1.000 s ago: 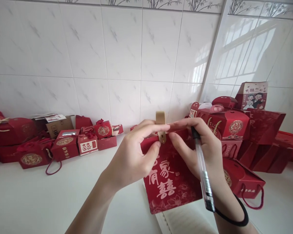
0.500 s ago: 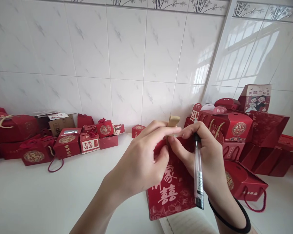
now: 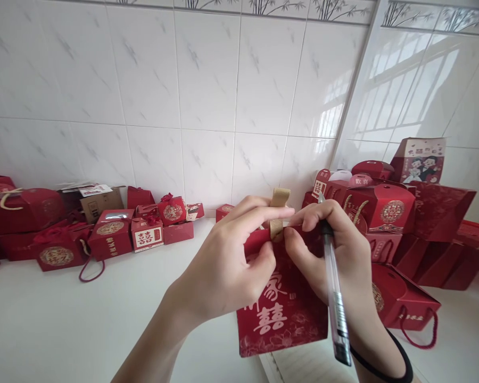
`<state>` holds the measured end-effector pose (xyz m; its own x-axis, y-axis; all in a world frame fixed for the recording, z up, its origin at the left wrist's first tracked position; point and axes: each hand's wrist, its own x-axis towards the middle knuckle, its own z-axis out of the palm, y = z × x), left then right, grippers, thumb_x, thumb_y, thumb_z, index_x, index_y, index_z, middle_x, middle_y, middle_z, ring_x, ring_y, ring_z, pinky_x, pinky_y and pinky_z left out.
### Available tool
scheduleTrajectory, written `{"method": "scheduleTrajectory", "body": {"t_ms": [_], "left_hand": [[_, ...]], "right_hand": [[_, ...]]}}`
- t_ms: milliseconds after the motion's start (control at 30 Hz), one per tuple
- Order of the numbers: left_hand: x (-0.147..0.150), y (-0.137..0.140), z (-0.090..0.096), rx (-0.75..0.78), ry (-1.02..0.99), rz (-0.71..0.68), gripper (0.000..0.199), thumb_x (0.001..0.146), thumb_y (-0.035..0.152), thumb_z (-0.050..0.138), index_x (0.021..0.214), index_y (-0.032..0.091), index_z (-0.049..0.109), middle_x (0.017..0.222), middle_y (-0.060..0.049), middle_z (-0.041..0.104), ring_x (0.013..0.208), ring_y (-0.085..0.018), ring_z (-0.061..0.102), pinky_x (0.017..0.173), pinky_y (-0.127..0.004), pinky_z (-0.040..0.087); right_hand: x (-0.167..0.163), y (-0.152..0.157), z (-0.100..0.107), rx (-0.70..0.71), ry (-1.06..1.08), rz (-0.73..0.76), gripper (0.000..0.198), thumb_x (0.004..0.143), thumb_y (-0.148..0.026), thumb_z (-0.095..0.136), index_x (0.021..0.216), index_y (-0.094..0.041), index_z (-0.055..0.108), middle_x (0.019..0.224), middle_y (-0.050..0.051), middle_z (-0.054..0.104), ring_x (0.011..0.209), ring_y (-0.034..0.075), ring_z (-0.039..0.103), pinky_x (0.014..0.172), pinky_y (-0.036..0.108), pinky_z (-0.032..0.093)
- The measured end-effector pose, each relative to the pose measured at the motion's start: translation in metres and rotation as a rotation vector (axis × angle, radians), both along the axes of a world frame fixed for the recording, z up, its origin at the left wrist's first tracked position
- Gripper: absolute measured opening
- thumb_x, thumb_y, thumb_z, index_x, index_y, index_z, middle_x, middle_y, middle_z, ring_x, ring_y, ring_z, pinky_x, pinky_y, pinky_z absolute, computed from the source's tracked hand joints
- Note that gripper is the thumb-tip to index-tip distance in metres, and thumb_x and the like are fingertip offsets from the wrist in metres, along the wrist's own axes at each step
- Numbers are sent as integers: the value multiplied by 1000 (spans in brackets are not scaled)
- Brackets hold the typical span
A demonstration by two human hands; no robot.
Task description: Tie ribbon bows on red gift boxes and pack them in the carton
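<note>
Upright between both hands is a red paper gift bag (image 3: 299, 319) with white Chinese characters on its front. A gold ribbon (image 3: 276, 230) passes over its top edge, and a loop of it stands up behind my left fingers. My left hand (image 3: 235, 260) pinches the bag's top edge beside the ribbon, thumb in front and fingers behind. My right hand (image 3: 339, 255) grips the same edge on the other side, thumb tip by the ribbon. A clear pen (image 3: 335, 298) with black ends is tucked in the right hand, slanting down. The far side of the bag is hidden.
Below the bag lies an open notebook (image 3: 303, 366) on the white table (image 3: 83, 324). Red gift boxes (image 3: 112, 234) line the wall at left, and more red boxes (image 3: 391, 207) are stacked at right. A box with a cord handle (image 3: 411, 303) sits near my right wrist.
My right hand has shifted slightly right and its thumb has drawn away from the left fingers, uncovering the ribbon at the bag's edge. The pen's lower end has swung right.
</note>
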<state>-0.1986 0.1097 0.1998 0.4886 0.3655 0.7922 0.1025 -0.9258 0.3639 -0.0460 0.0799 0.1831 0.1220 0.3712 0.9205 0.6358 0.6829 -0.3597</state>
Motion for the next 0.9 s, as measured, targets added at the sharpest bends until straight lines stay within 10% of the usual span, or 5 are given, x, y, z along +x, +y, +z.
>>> {"method": "scheduleTrajectory", "body": {"t_ms": [900], "left_hand": [[-2,1,0,16,7,12,44,80,2,46,115,25,56,112,-2,57,102,-15,55,82,-23,51]], "right_hand": [[-1,-4,1,-1,-18,14,16,77,-12,59,77,-21,46,75,-2,52,68,13,52,58,23,44]]}}
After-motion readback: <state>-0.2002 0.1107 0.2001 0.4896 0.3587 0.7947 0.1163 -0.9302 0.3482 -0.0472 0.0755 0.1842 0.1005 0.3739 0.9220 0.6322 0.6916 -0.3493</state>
